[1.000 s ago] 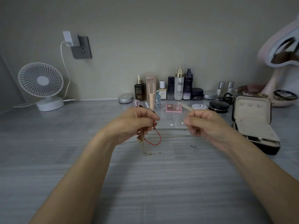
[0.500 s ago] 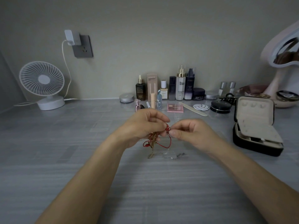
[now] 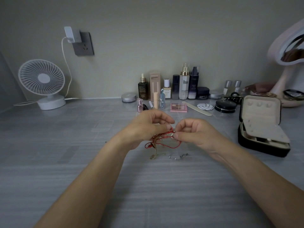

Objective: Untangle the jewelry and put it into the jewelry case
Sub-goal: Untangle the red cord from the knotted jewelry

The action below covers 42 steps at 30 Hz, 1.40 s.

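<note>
Surface: grey wood-grain tabletop [image 3: 49, 162] against a plain wall; light dim and even.
Background: white desk fan [image 3: 42, 79] far left, cosmetic bottles [image 3: 184, 84] in a row along the wall, pink mirror [image 3: 286, 46] far right. All stand back from the working area.
Jewelry tangle [image 3: 156, 139]: held just above the table between the two hands. It is a red cord [image 3: 166, 146] and a thin gold chain [image 3: 153, 156] knotted together.
Left hand [image 3: 144, 127]: fingers curled round the bulk of the tangle, thumb laid along the top. Judged role: anchor, so the knot does not travel when a strand is drawn.
Right hand [image 3: 195, 134]: thumb and forefinger pinch a small silvery piece on the cord at the tangle's right edge; other fingers are curled in, away from the strands. Judged role: working hand, isolating one strand.
Cord loop: sags slack below both hands, so there is no tension in that part.
Gold chain end: hangs from the tangle, tip touching the table; its own weight keeps it straight and readable.
Silver chain [image 3: 178, 156]: lies loose on the table just below the right hand. It looks separate from the tangle, but the links are too small to confirm.
Jewelry case [image 3: 261, 129]: open, lid upright, near the right hand's outer side. Probably placed for a short carry. Compartment contents unclear.
Step in hand: untangling; no piece is on its way to the case yet.
Risk: a hard pull could tighten the knot.
</note>
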Each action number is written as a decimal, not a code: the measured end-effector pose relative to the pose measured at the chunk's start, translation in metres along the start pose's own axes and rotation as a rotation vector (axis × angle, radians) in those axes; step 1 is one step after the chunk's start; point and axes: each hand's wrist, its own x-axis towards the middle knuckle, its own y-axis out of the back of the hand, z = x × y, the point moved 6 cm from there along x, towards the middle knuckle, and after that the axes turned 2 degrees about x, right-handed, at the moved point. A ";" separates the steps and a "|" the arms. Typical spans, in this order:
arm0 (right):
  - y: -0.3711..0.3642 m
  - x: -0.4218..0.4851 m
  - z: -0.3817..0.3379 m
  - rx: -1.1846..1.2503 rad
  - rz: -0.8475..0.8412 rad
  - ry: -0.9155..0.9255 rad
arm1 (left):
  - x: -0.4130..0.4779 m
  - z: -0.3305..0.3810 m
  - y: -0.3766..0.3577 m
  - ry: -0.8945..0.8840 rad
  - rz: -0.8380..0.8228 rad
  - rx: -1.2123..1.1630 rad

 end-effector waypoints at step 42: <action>0.011 0.001 -0.001 0.004 0.143 -0.031 | 0.002 0.003 -0.006 -0.073 0.048 0.195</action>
